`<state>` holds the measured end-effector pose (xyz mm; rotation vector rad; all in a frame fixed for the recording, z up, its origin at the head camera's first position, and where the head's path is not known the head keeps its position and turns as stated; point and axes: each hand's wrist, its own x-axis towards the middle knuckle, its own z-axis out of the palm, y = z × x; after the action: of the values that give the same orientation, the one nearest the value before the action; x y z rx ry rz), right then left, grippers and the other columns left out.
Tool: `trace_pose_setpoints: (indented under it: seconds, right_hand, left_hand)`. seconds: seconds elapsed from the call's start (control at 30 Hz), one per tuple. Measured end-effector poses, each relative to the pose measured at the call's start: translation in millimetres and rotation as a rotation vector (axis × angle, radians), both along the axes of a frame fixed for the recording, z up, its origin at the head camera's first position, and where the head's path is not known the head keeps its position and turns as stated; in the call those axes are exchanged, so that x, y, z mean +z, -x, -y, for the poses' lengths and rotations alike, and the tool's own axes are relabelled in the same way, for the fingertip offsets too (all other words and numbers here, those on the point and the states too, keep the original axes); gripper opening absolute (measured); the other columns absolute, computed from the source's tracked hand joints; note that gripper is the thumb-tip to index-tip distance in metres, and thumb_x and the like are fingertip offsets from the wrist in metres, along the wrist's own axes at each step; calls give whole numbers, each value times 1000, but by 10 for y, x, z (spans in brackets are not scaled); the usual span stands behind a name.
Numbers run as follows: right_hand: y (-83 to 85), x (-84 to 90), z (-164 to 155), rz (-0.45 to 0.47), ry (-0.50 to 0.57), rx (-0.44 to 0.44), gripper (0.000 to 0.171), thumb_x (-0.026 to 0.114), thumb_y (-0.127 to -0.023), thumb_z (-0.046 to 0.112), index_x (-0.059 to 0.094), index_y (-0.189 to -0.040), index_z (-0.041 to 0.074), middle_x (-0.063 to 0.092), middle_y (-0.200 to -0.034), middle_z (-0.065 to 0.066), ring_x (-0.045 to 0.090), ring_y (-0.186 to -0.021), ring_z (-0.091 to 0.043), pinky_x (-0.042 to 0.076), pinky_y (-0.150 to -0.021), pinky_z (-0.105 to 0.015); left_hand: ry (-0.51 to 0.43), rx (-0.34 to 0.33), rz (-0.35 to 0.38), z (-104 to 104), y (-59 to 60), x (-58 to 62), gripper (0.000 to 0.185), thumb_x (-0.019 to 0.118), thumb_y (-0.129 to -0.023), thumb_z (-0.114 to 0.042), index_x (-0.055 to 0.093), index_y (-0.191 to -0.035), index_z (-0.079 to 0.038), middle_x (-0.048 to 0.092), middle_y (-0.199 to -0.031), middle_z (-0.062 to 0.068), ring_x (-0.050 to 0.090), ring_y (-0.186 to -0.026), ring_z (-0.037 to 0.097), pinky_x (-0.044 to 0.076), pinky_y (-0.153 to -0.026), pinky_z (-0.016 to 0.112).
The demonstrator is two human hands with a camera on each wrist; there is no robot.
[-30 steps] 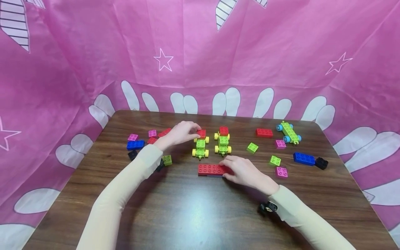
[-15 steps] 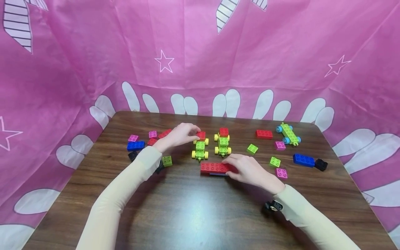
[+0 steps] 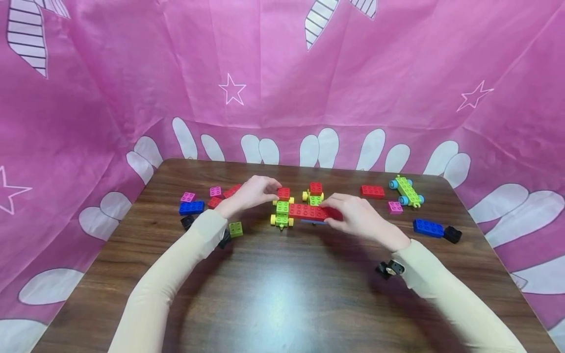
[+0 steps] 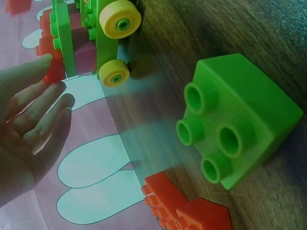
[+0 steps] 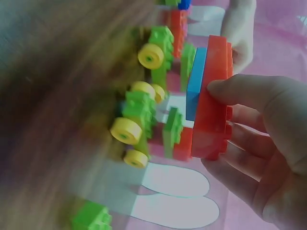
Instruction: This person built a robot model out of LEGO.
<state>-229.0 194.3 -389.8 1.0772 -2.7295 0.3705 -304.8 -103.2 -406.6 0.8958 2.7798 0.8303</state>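
A: Head view: brown surface (image 3: 273,294) carries two green wheeled cars side by side. Left car (image 3: 282,214), right car (image 3: 314,196). The right hand (image 3: 362,218) holds a long red plate (image 3: 309,212) in the air, just above and across both cars. The right wrist view shows a blue plate (image 5: 195,81) stuck under the red one.

B: Grip?

A: Right fingers (image 5: 240,91) are curled round the plate's right end, thumb on top. The left hand (image 3: 251,192) steadies the left car at its red brick (image 3: 283,192), fingertips pinching it, narrow span.

B: Risks?

A: Largest: the cars sit on yellow wheels (image 4: 123,18). Press the plate down off-centre and I'd expect one to roll away, most likely the right car, which no hand holds. Next: the plate is gripped at one end only, so its far end can dip and catch the left car's studs crooked. Smaller: the blue plate underneath may foul the studs and stop it seating. Smallest: the sleeves pass close to loose bricks, such as the green brick (image 4: 240,129) near the left wrist, and could nudge them.

B: Versus half a second ago?

A: Then the red plate lay on the surface in front of the cars, under the right hand. Now it's lifted and moved back over them. The left hand keeps the same hold. The cars haven't shifted.
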Motion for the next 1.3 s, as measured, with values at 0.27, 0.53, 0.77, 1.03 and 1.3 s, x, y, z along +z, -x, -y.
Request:
trace_pose_setpoints:
  seconds: [0.27, 0.53, 0.77, 1.03, 1.3]
  right_hand:
    - [271, 157, 51, -15, -2, -27, 38, 80, -82, 25, 71, -116, 11, 73, -111, -5, 70, -100, -23, 60, -81, -43]
    - [425, 159, 146, -9, -57, -25, 37, 78, -84, 25, 71, -117, 10, 72, -113, -6, 71, -99, -24, 60, -76, -44]
    - [525, 168, 199, -18, -89, -30, 36, 77, -84, 24, 71, -117, 10, 72, -113, -6, 71, -101, -24, 60, -78, -45]
    - [579, 178, 253, -13, -100, -26, 35, 76, -84, 23, 71, -117, 9, 72, -112, -7, 71, -99, -24, 60, -78, -45]
    - [611, 184, 309, 36, -108, -33, 36, 74, -86, 24, 70, -119, 10, 71, -114, -6, 69, -102, -24, 59, -83, -45]
  left_hand:
    - [-20, 21, -2, 21, 2, -43, 38, 72, -91, -21, 66, -125, -5, 72, -120, 11, 69, -110, 22, 55, -99, 39]
    - [-41, 23, 6, 29, -49, -51, 37, 72, -90, -20, 66, -124, -5, 73, -118, 11, 69, -109, 23, 55, -97, 39]
    - [-58, 31, 3, 37, -32, -45, 41, 75, -88, -22, 66, -123, -4, 73, -116, 11, 70, -106, 23, 56, -95, 38]
    - [-67, 44, -12, 44, -9, 8, 45, 79, -85, -26, 66, -124, -7, 72, -119, 8, 69, -109, 21, 54, -98, 38]
    - [-39, 31, -38, 10, -21, 74, 49, 78, -85, -27, 63, -127, -6, 69, -125, 10, 68, -111, 23, 53, -100, 39]
